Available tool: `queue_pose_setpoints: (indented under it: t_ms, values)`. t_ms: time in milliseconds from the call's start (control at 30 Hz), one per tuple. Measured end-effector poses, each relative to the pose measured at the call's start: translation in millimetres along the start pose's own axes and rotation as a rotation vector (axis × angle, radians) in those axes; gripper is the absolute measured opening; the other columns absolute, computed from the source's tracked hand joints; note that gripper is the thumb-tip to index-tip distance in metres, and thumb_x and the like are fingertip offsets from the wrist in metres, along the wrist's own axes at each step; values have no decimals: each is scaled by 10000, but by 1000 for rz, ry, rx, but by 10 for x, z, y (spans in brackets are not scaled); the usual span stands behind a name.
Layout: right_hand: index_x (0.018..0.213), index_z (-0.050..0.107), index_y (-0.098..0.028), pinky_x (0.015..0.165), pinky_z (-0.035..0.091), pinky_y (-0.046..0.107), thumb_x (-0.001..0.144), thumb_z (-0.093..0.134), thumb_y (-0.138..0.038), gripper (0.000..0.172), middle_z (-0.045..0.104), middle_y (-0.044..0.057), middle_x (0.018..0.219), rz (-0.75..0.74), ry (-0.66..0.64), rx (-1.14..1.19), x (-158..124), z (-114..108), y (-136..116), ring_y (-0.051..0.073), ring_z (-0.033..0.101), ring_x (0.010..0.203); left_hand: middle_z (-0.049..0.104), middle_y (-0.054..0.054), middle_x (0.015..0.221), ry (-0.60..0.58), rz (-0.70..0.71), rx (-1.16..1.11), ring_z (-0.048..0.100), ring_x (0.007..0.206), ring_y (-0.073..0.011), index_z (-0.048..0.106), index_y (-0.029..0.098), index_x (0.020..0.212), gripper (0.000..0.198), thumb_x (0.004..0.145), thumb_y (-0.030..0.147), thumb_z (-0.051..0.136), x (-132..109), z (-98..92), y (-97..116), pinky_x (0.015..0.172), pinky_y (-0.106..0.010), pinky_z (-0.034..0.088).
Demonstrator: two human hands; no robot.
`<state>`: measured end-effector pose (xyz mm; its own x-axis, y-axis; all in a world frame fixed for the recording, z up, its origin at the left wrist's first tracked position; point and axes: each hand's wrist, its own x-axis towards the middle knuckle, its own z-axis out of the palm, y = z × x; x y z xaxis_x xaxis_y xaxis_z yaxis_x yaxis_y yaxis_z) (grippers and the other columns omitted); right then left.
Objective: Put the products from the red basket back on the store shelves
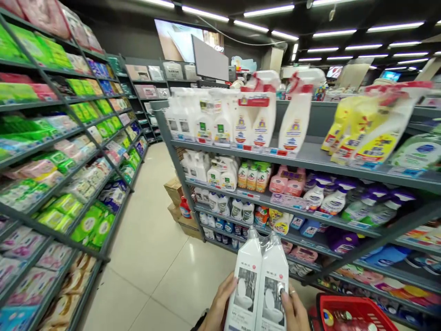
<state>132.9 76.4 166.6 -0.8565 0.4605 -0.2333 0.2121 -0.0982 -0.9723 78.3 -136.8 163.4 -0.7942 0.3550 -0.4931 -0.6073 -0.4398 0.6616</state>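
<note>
A twin pack of white toilet cleaner bottles stands upright in front of me, wrapped in clear film, with toilet pictures on the labels. My left hand grips its left side. On the right side my right hand, with a ring on one finger, holds the pack, fingers over the label edge. The lower end of the bottles is cut off by the frame. A red shopping basket with a few items inside is to the right of my right hand.
Ahead, a grey shelf unit carries spray bottles, yellow pouches and other cleaners. Cardboard boxes and a red bottle sit at its end. Left of the tiled aisle, shelves hold packs of tissue.
</note>
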Motion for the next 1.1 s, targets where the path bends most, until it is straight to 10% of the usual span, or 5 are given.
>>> queue_pose_setpoints:
  t_ms: [300, 533, 867, 1100]
  values:
    - [1424, 585, -165, 1098, 505, 394, 873, 593, -740, 796, 597, 164, 1455, -68, -164, -63, -202, 1909, -117, 318, 586, 1329, 652, -89, 1395, -117, 93, -57, 570, 1339, -303, 634, 223, 1387, 534, 947, 525, 645, -228, -1382, 1237, 1165, -408, 413]
    - [1575, 408, -248, 1218, 353, 449, 934, 591, -641, 774, 513, 123, 1545, 47, -424, -23, -517, 2810, -159, 279, 504, 1419, 663, -102, 1373, -24, 97, -173, 621, 1272, -318, 576, 229, 1446, 605, 952, 575, 609, -400, -2147, 1541, 1107, -438, 484]
    - [1431, 596, -208, 1135, 451, 487, 895, 641, -649, 695, 646, 149, 1390, 56, -371, -142, -609, 3171, -142, 317, 613, 1275, 702, -127, 1297, 58, 74, -85, 673, 1188, -318, 548, 221, 1446, 659, 922, 609, 640, -523, -2612, 1476, 1035, -433, 535]
    - [1346, 617, -179, 865, 563, 363, 907, 663, -584, 599, 745, 106, 1144, -87, -484, -149, -179, 2831, -516, 245, 696, 987, 723, -137, 1242, 2, 175, 69, 702, 1127, -301, 502, 189, 1460, 730, 898, 628, 662, -562, -2186, 1729, 981, -387, 554]
